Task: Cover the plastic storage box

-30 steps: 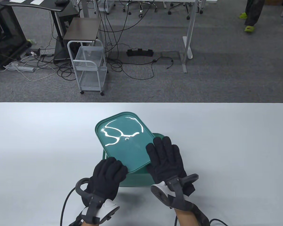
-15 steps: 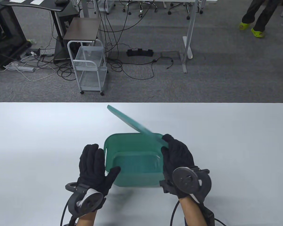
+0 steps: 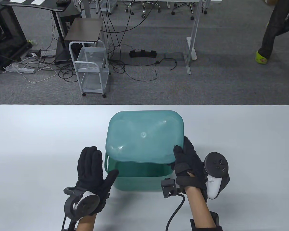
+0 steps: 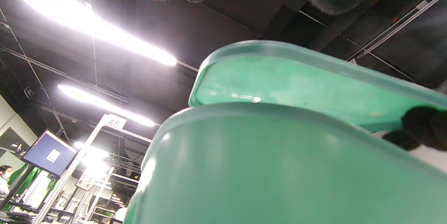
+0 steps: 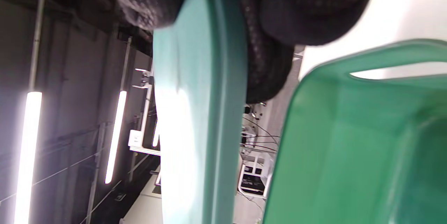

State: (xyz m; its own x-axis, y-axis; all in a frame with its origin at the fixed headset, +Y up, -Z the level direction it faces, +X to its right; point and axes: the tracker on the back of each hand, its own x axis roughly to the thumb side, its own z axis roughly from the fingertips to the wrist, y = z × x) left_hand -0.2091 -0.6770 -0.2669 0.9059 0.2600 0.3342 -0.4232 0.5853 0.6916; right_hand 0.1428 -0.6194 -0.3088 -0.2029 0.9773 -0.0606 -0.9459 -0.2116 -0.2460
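Note:
A teal plastic storage box [image 3: 139, 175] stands on the white table [image 3: 38, 134] near its front edge. My right hand [image 3: 186, 158] grips the right edge of the teal lid [image 3: 144, 137] and holds it above the box, roughly level, its smooth underside up. The lid covers most of the box's opening from above but is raised off the rim, as the left wrist view shows: lid [image 4: 300, 84] over box wall [image 4: 279, 168]. My left hand [image 3: 94, 166] is open, fingers spread, beside the box's left wall, with the thumb by the box. In the right wrist view the fingers [image 5: 307, 4] clamp the lid edge [image 5: 199, 112].
The table's far edge is just beyond the lid. On the floor behind stand a small white wire trolley [image 3: 92, 69], desk legs, loose cables and a power strip. A person's leg and green shoe [image 3: 261, 57] show at the far right.
My right hand turned the lid over, from steeply tilted on edge to lying flat above the box. The left hand, which had let go of the lid, stays open beside the box.

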